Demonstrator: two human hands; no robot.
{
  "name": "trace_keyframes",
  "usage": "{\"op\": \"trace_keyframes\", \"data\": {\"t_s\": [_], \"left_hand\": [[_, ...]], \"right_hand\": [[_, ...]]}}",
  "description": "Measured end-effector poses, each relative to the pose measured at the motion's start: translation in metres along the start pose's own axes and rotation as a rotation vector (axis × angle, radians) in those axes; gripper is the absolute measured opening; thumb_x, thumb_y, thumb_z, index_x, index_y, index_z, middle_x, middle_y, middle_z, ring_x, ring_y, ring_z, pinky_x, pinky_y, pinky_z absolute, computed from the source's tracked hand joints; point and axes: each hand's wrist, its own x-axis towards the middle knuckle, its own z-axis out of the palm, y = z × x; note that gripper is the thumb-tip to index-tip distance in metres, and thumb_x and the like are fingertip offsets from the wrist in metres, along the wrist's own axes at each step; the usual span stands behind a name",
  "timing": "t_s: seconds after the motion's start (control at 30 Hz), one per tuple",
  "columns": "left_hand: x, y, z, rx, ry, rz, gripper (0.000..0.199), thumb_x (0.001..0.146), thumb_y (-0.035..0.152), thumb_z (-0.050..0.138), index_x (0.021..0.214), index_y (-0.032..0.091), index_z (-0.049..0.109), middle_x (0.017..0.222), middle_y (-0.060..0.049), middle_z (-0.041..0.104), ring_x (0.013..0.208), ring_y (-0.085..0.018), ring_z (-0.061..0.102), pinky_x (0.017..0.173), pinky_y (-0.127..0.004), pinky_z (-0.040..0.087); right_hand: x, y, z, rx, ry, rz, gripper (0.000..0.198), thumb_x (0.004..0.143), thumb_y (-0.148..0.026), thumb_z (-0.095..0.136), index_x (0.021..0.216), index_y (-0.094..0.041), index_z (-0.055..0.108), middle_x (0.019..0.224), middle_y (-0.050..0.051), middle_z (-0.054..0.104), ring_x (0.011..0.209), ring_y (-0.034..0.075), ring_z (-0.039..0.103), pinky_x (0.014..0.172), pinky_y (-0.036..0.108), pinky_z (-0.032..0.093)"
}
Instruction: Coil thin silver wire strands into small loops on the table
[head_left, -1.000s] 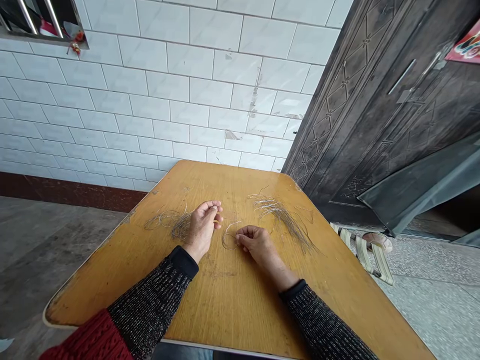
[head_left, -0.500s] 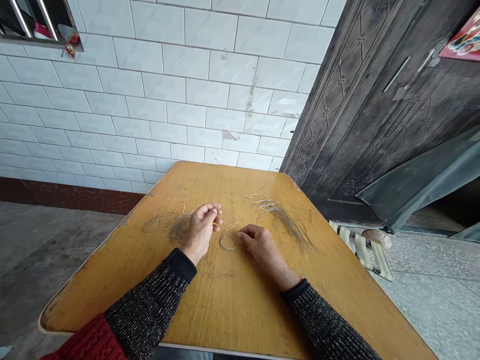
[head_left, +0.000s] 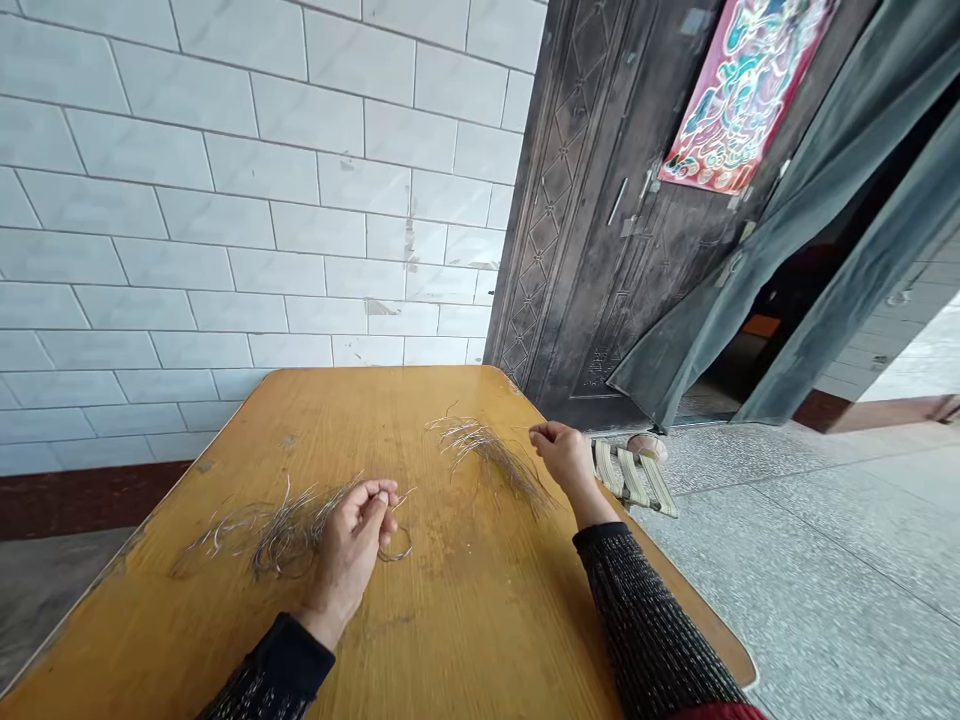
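Note:
My left hand (head_left: 356,535) is over the table's left half, fingers closed in a pinch; whatever is between thumb and fingertips is too small to make out. Just right of those fingers lies a small wire ring (head_left: 397,546), partly hidden, with a thin tail of wire by the fingertips. Behind and left of this hand spreads a tangle of curled thin wires (head_left: 281,535). My right hand (head_left: 566,462) is above the table's right edge, thumb and forefinger pinched, with a faint thin wire at the tips. A bundle of straighter loose wires (head_left: 491,450) lies left of it.
The wooden table (head_left: 450,640) meets a tiled wall (head_left: 292,220) at its far end. Right of it are a dark carved door (head_left: 592,250), a grey-green curtain (head_left: 720,290) and a low strapped stool (head_left: 634,480) on the floor.
My view has swung right. My right hand has moved from beside the wire ring out to the table's right edge, past the wire bundle. My left hand stays pinched near the ring.

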Motion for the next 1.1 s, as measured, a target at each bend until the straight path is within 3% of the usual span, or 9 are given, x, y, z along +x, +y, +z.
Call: {"op": "trace_keyframes", "data": {"t_s": [0.1,0.17,0.27,0.37,0.47,0.57,0.77,0.93,1.1], "left_hand": [[-0.002,-0.002,0.002,0.045,-0.041,0.013,0.021,0.070,0.034,0.056,0.080,0.016,0.061,0.072,-0.001,0.057,0.050,-0.009,0.049,0.044,-0.021,0.038],[-0.003,-0.003,0.003,0.066,-0.050,0.013,0.022,0.070,0.035,0.057,0.080,0.016,0.061,0.074,-0.001,0.057,0.050,-0.009,0.049,0.043,-0.021,0.038],[-0.003,-0.004,0.004,0.087,-0.067,0.008,0.021,0.070,0.035,0.056,0.079,0.017,0.062,0.074,-0.002,0.056,0.049,-0.009,0.048,0.041,-0.021,0.038],[-0.002,-0.006,0.003,0.087,-0.068,0.005,0.020,0.070,0.035,0.057,0.077,0.017,0.062,0.073,-0.001,0.056,0.047,-0.009,0.048,0.041,-0.020,0.037],[0.000,-0.007,0.003,0.087,-0.079,-0.010,0.020,0.069,0.035,0.058,0.078,0.017,0.062,0.072,-0.001,0.056,0.047,-0.009,0.047,0.041,-0.020,0.037],[0.000,-0.008,0.002,0.084,-0.099,-0.019,0.020,0.069,0.034,0.058,0.079,0.017,0.062,0.071,0.000,0.055,0.047,-0.008,0.046,0.042,-0.020,0.037],[0.000,-0.007,0.003,0.084,-0.091,-0.020,0.020,0.068,0.034,0.058,0.078,0.017,0.062,0.072,0.000,0.055,0.047,-0.008,0.046,0.042,-0.020,0.036],[-0.001,-0.006,0.003,0.085,-0.100,-0.038,0.023,0.066,0.036,0.059,0.078,0.017,0.062,0.070,0.000,0.055,0.045,-0.008,0.046,0.041,-0.021,0.035],[-0.001,-0.006,0.003,0.096,-0.109,-0.058,0.023,0.068,0.036,0.057,0.080,0.017,0.061,0.071,0.000,0.055,0.046,-0.007,0.046,0.042,-0.020,0.035]], "right_hand": [[0.000,0.007,0.012,-0.145,-0.047,0.019,0.021,0.075,-0.029,0.049,0.080,-0.019,0.067,0.076,0.006,0.067,0.069,0.019,0.059,0.057,0.026,0.038],[0.002,0.010,0.018,-0.224,-0.063,0.011,0.025,0.079,-0.025,0.046,0.092,-0.020,0.066,0.092,0.008,0.066,0.083,0.021,0.059,0.063,0.027,0.039],[0.007,0.015,0.024,-0.309,-0.099,-0.019,0.035,0.083,-0.021,0.040,0.112,-0.021,0.058,0.112,0.009,0.060,0.103,0.023,0.051,0.072,0.029,0.039],[0.012,0.022,0.029,-0.361,-0.158,-0.048,0.042,0.084,-0.018,0.038,0.125,-0.021,0.048,0.120,0.010,0.055,0.110,0.024,0.047,0.076,0.030,0.039],[0.012,0.026,0.033,-0.391,-0.222,-0.102,0.044,0.083,-0.013,0.040,0.125,-0.022,0.047,0.121,0.007,0.056,0.110,0.021,0.047,0.079,0.027,0.039],[0.010,0.027,0.035,-0.411,-0.253,-0.151,0.037,0.082,-0.009,0.039,0.108,-0.024,0.060,0.114,0.004,0.060,0.106,0.018,0.050,0.077,0.024,0.039],[0.012,0.025,0.035,-0.475,-0.223,-0.158,0.028,0.081,-0.009,0.041,0.089,-0.017,0.067,0.102,0.010,0.064,0.099,0.020,0.053,0.073,0.026,0.039],[0.013,0.025,0.036,-0.531,-0.216,-0.167,0.028,0.081,-0.010,0.043,0.096,-0.018,0.065,0.101,0.010,0.064,0.100,0.020,0.053,0.075,0.027,0.039],[0.012,0.023,0.038,-0.586,-0.217,-0.180,0.028,0.084,-0.023,0.045,0.109,-0.022,0.058,0.103,0.009,0.062,0.100,0.022,0.052,0.078,0.029,0.037]]}}
